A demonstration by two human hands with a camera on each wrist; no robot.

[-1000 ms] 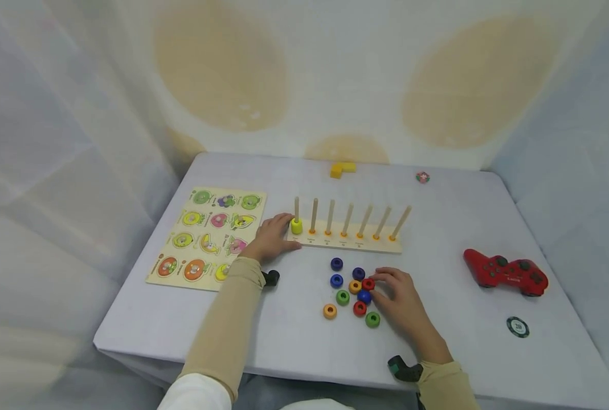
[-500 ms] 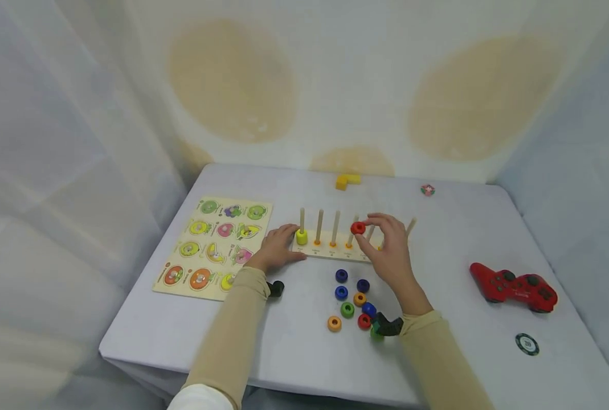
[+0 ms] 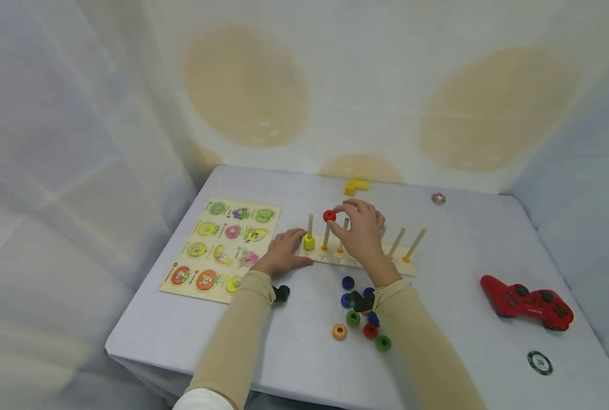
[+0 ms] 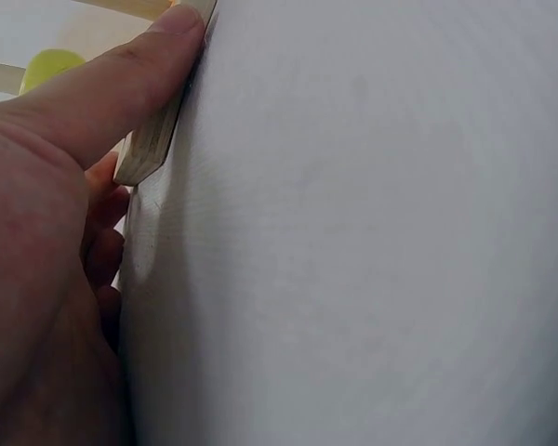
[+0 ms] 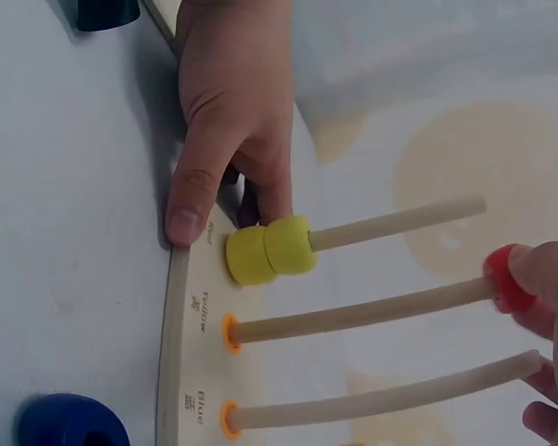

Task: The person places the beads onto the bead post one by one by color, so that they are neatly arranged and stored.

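On the counter (image 3: 294, 353), near side: loose beads (image 3: 352, 323), partly hidden by black wrist camera (image 3: 362, 302). Beyond: left hand (image 3: 282, 253) grips end of peg board (image 3: 336, 258); right hand (image 3: 362, 230), fingers pinching red bead (image 3: 329, 216) at tip of second peg (image 5: 365, 311), farther left than before. Rear: yellow blocks (image 3: 351, 189).

the red bead (image 3: 328, 216) you hold looks smooth and painted, as do the yellow beads (image 5: 270, 251) on your peg board (image 5: 205, 367), which is pale, matt wood with plain wooden pegs (image 5: 363, 316). your surface (image 3: 294, 341) wears matt white cloth, slightly wrinkled. you also have a flat, wood-like fruit puzzle (image 3: 209, 240) and a smooth plastic game controller (image 3: 532, 310).
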